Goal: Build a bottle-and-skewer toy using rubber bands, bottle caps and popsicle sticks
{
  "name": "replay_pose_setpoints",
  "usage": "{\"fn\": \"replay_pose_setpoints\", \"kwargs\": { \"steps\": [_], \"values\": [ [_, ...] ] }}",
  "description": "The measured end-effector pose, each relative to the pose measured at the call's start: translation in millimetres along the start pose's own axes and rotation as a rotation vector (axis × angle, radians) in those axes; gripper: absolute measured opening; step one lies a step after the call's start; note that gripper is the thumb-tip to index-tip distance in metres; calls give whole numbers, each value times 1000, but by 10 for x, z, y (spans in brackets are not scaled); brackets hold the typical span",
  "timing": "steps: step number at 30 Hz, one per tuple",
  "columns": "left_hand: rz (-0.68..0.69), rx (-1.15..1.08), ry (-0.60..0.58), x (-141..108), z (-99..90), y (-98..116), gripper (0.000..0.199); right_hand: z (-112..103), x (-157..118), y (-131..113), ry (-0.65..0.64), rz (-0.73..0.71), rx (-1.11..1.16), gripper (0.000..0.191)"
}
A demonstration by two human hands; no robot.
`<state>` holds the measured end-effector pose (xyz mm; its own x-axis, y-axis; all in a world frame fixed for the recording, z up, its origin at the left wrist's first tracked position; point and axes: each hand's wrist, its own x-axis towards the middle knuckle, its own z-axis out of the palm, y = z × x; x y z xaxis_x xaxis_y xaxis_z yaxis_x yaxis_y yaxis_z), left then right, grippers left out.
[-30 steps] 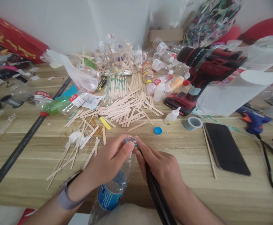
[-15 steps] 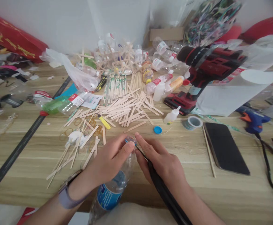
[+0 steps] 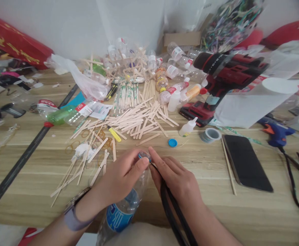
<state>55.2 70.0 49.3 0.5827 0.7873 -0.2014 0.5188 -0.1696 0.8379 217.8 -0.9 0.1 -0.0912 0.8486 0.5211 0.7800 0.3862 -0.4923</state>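
Note:
Upright but tilted at the table's front edge is a clear plastic bottle (image 3: 120, 215) with a blue label. My left hand (image 3: 125, 172) is wrapped round its upper end, thumb against the blue-ringed mouth (image 3: 144, 156). A long black strip (image 3: 173, 212), like a flat rubber band, runs from that mouth down to the bottom of the view. My right hand (image 3: 178, 181) is closed on the strip, with the index finger stretched to the bottle's mouth. The strip's far end is hidden between my fingers. Beyond my hands lies a blue bottle cap (image 3: 172, 142).
Loose wooden sticks (image 3: 134, 119) and a yellow-handled tool (image 3: 114, 134) lie ahead. A red cordless drill (image 3: 221, 78), glue bottle (image 3: 187, 127), tape roll (image 3: 211, 135), phone (image 3: 248, 162) and blue glue gun (image 3: 276, 131) stand or lie rightward. A black bar (image 3: 23, 164) crosses the left.
The black strip now hangs as two separate runs below my right hand, where it looked like one bundle before. Both hands have stayed nearly in place at the bottle's mouth.

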Motion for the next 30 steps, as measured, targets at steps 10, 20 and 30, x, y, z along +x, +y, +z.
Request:
{"fn": "replay_pose_setpoints", "kwargs": {
  "steps": [10,20,30],
  "values": [
    [-21,-48,-48,-7,-10,22,35,13,-74,4,5,15,67,55],
    [-133,4,-68,17,-24,109,37,19,-92,21,-12,2,-31,54],
    [-60,-24,-122,-24,-99,101,38,-17,-16,-58,38,-31,117,62]
  ]
}}
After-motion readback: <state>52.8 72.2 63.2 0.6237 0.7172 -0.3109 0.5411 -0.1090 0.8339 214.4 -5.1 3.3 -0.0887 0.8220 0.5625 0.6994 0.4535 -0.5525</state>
